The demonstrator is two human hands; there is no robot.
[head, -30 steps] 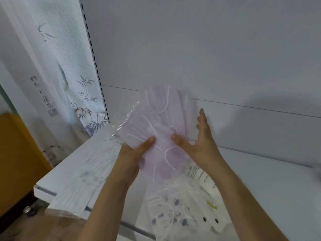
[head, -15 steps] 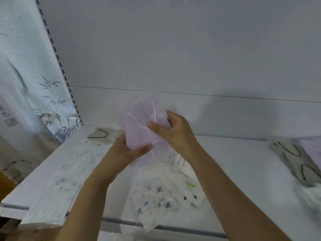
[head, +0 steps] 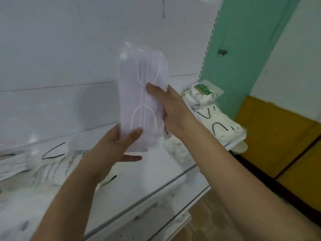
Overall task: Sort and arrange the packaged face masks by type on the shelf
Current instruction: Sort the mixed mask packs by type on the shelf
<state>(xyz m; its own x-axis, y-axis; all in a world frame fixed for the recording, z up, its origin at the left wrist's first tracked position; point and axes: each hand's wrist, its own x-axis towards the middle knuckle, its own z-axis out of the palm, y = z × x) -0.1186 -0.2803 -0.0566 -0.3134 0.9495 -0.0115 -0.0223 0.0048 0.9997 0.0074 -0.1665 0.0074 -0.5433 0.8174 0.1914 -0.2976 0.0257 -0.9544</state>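
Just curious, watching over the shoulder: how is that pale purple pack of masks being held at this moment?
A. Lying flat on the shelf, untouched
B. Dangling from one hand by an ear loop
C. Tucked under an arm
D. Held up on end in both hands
D: the purple mask pack stands upright above the shelf, with the left hand gripping its bottom end and the right hand gripping its right edge.

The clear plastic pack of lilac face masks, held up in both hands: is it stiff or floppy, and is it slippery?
The clear plastic pack of lilac face masks stands upright between the left hand and the right hand, so probably only slightly floppy. Its glossy, crinkled wrap looks slippery. It seems light.
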